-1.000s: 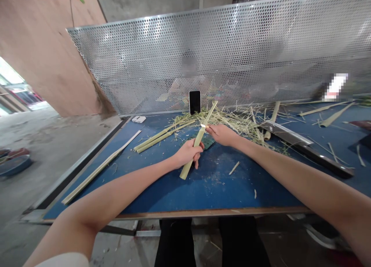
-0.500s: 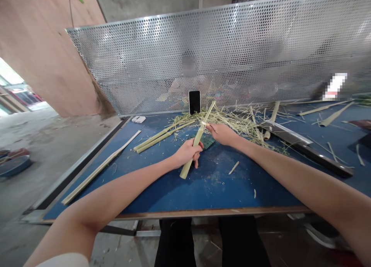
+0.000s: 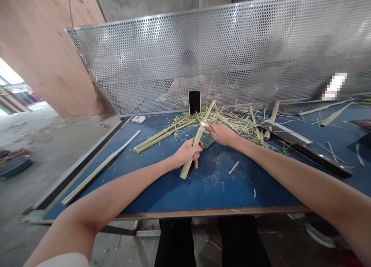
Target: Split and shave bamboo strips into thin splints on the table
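Note:
My left hand (image 3: 188, 153) is wrapped round a pale green split bamboo strip (image 3: 198, 136), which slants up and away over the table. The strip is broad at the near end and narrow past my hands. In my closed right hand (image 3: 222, 134) is a small knife (image 3: 203, 124); its bright blade lies against the strip where it narrows, and the handle is mostly hidden by the fingers. A dark green flat piece (image 3: 208, 141) lies below my hands. Behind them is a heap of thin shavings (image 3: 240, 118).
A phone (image 3: 194, 102) stands upright against the perforated metal screen (image 3: 156, 66). Bamboo strips (image 3: 164, 135) and one long strip (image 3: 101, 166) lie to the left. A large broad-bladed knife (image 3: 307, 147) rests on the right of the blue table (image 3: 203, 197).
Almost nothing differs. My right hand and the small knife have shifted very slightly along the strip, while my left hand keeps its place.

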The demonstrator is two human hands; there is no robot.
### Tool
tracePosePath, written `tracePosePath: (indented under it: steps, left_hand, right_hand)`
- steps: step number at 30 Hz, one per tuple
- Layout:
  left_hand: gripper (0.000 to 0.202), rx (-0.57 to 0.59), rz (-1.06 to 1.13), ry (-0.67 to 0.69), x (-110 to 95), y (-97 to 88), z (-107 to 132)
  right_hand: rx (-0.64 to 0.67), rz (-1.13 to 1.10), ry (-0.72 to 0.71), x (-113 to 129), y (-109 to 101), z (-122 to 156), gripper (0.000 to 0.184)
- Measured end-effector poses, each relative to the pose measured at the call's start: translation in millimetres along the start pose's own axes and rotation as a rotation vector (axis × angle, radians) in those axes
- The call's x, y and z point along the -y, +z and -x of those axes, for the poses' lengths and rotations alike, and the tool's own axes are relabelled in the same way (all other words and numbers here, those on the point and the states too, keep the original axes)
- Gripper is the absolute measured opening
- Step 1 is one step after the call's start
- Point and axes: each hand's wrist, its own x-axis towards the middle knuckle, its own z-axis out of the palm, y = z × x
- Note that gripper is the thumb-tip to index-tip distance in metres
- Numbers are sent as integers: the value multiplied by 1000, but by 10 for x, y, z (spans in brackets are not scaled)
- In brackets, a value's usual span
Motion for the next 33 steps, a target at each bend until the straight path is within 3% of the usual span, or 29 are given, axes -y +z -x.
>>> tracePosePath:
  steps: [10,18,25,33]
  left_hand:
    - [22,14,-20,6,28,-13,-8]
    - [20,-14,4,-34,36,-26,-37]
    - [20,-22,-2,-14,26,-16,-24]
    - [21,-8,-12,2,33,-8,-11]
  right_hand:
    - [-19,-72,-66,-9,17,8,57]
    - [38,-101,-6,2,32,-16,57]
    - [-8,-110,33,-22,61,-24,56]
    - [-47,-253,-46,-70,92,-24,50]
